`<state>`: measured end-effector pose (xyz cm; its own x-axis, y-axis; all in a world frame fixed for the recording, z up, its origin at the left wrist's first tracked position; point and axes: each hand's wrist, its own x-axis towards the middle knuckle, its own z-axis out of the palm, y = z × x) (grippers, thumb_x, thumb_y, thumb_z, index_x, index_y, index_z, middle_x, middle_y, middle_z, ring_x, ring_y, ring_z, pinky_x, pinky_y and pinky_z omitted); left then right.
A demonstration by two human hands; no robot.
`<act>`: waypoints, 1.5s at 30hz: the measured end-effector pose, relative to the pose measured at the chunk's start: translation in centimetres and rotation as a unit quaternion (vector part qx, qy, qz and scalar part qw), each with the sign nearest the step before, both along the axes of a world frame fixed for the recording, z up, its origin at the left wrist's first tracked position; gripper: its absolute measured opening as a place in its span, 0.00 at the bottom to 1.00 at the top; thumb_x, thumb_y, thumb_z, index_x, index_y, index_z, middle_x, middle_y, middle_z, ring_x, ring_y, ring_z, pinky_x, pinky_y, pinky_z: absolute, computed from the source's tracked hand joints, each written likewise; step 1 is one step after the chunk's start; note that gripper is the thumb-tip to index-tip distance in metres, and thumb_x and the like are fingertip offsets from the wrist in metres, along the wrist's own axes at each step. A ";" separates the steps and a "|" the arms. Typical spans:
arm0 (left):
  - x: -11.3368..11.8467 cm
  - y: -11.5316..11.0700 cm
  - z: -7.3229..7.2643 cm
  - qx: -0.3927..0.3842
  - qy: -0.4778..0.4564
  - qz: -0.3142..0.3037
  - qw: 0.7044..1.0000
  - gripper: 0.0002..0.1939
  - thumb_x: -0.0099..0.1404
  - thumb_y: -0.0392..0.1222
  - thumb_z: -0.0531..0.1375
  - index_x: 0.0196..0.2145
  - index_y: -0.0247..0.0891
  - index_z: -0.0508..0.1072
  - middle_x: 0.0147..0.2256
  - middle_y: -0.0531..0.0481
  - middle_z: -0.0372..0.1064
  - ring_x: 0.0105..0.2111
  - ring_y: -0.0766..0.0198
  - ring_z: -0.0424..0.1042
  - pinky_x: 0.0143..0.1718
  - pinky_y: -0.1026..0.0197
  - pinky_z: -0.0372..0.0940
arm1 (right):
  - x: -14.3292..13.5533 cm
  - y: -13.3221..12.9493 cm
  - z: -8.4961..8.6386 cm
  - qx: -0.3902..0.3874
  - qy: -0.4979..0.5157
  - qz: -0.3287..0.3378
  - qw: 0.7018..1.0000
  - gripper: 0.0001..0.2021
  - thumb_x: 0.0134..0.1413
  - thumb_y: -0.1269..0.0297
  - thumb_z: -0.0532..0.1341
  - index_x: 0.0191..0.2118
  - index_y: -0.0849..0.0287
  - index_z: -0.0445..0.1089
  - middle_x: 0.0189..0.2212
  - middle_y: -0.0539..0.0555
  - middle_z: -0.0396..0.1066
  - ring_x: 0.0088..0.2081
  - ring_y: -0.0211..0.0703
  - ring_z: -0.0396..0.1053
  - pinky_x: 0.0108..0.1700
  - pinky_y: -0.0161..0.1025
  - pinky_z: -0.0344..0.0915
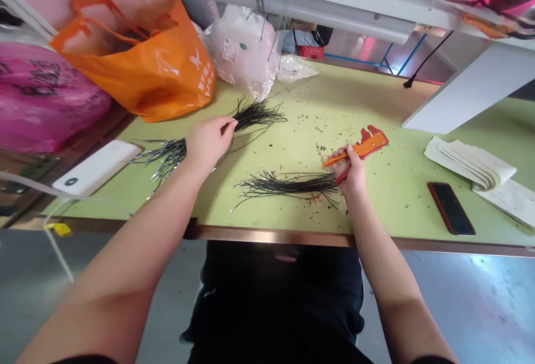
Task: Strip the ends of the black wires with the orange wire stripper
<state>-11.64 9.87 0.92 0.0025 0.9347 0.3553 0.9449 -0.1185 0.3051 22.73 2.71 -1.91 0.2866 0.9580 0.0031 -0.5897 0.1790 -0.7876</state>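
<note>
My left hand (210, 144) is closed in a pinch at the near end of a bundle of thin black wires (254, 114); what its fingertips grip is too small to make out. Wires with bluish and silvery tips (169, 155) stick out to the left, beyond that hand. My right hand (351, 173) is wrapped round the handles of an orange and red wire stripper (370, 144), whose head points up and right. Beside it, on the green table (393, 197), lies a second bundle of black wires (292, 184), with silvery ends at the left.
An orange bag (146, 68), a pink bag (45, 99) and a clear plastic bag (244, 46) stand at the back left. A white device (96, 169) lies at left. On the right are a phone (451, 208) and folded cloth (472, 164). Dark scraps dot the table.
</note>
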 end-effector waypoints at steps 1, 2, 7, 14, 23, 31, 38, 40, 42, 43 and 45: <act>-0.4 0.7 -0.5 -0.011 0.012 0.011 1.000 0.22 0.75 0.51 0.50 0.52 0.43 0.80 0.49 0.42 0.80 0.46 0.47 0.76 0.46 0.52 0.67 | 0.0 0.0 0.0 -0.005 -0.002 -0.001 1.000 0.10 0.61 0.59 0.69 0.33 0.55 0.69 0.29 0.47 0.68 0.32 0.38 0.71 0.44 0.43 0.77; -0.8 1.3 -0.9 -0.027 0.023 0.018 0.999 0.22 0.75 0.51 0.50 0.52 0.42 0.80 0.49 0.40 0.79 0.46 0.46 0.76 0.47 0.51 0.66 | 0.0 0.1 0.0 -0.008 -0.002 -0.003 1.000 0.11 0.60 0.58 0.69 0.32 0.55 0.68 0.29 0.47 0.68 0.32 0.38 0.71 0.44 0.43 0.77; -0.6 2.3 -2.6 -0.034 0.066 -0.004 0.997 0.24 0.75 0.48 0.50 0.58 0.40 0.77 0.54 0.36 0.73 0.54 0.41 0.70 0.55 0.46 0.63 | 0.3 0.2 -0.1 -0.010 0.011 -0.008 1.000 0.11 0.59 0.58 0.70 0.32 0.55 0.68 0.29 0.47 0.68 0.31 0.38 0.71 0.42 0.41 0.77; 4.5 -1.1 -2.3 -0.019 0.049 -0.161 0.986 0.20 0.76 0.43 0.51 0.54 0.40 0.80 0.52 0.41 0.75 0.52 0.48 0.71 0.55 0.46 0.66 | 0.7 0.1 -0.3 -0.003 0.009 -0.002 1.000 0.10 0.60 0.58 0.68 0.33 0.55 0.68 0.30 0.47 0.67 0.32 0.37 0.71 0.43 0.40 0.77; 13.0 -4.0 -3.4 -0.038 0.148 -0.372 0.916 0.13 0.75 0.40 0.57 0.44 0.40 0.83 0.47 0.44 0.80 0.48 0.53 0.74 0.47 0.52 0.67 | 1.1 0.3 -0.2 -0.007 0.008 -0.013 1.000 0.11 0.58 0.57 0.68 0.32 0.54 0.68 0.29 0.47 0.68 0.32 0.37 0.70 0.43 0.40 0.77; 15.1 -3.8 -5.3 -0.030 0.149 -0.383 0.911 0.13 0.75 0.37 0.57 0.38 0.38 0.83 0.38 0.41 0.79 0.41 0.57 0.73 0.42 0.55 0.62 | 1.4 0.3 0.0 -0.003 0.031 -0.026 0.999 0.11 0.58 0.59 0.70 0.31 0.55 0.68 0.29 0.47 0.68 0.31 0.37 0.70 0.42 0.41 0.77; 16.0 -4.3 -5.5 -0.023 0.165 -0.388 0.906 0.15 0.77 0.38 0.55 0.39 0.36 0.82 0.41 0.40 0.79 0.42 0.54 0.74 0.39 0.54 0.60 | 1.5 0.2 0.1 -0.007 0.032 -0.022 0.999 0.11 0.58 0.58 0.69 0.32 0.55 0.68 0.29 0.47 0.68 0.32 0.37 0.71 0.42 0.40 0.77; 16.4 -4.3 -5.4 -0.020 0.172 -0.388 0.905 0.13 0.76 0.34 0.57 0.38 0.34 0.82 0.40 0.40 0.79 0.42 0.54 0.74 0.38 0.54 0.59 | 1.5 0.2 0.1 -0.009 0.028 -0.024 0.999 0.11 0.58 0.58 0.69 0.32 0.55 0.68 0.29 0.47 0.68 0.31 0.38 0.71 0.43 0.41 0.77; 16.7 -4.3 -5.3 -0.017 0.175 -0.386 0.905 0.11 0.74 0.32 0.59 0.38 0.34 0.81 0.40 0.40 0.79 0.41 0.54 0.73 0.38 0.54 0.58 | 1.5 0.3 0.0 -0.009 0.024 -0.023 0.999 0.11 0.59 0.58 0.68 0.32 0.55 0.68 0.29 0.47 0.68 0.31 0.38 0.71 0.44 0.42 0.78; 16.8 -4.3 -5.3 -0.016 0.177 -0.386 0.905 0.10 0.73 0.31 0.59 0.38 0.33 0.81 0.39 0.39 0.79 0.41 0.53 0.73 0.38 0.54 0.58 | 1.5 0.3 0.0 -0.007 0.022 -0.022 0.999 0.11 0.59 0.57 0.69 0.32 0.54 0.68 0.29 0.47 0.68 0.31 0.38 0.71 0.44 0.43 0.78; 17.1 -4.3 -5.1 -0.013 0.181 -0.385 0.905 0.10 0.73 0.29 0.59 0.38 0.33 0.81 0.40 0.39 0.79 0.41 0.53 0.73 0.38 0.53 0.57 | 1.5 0.3 -0.1 -0.007 0.016 -0.019 1.000 0.12 0.59 0.56 0.69 0.32 0.54 0.68 0.29 0.47 0.68 0.31 0.38 0.71 0.45 0.44 0.78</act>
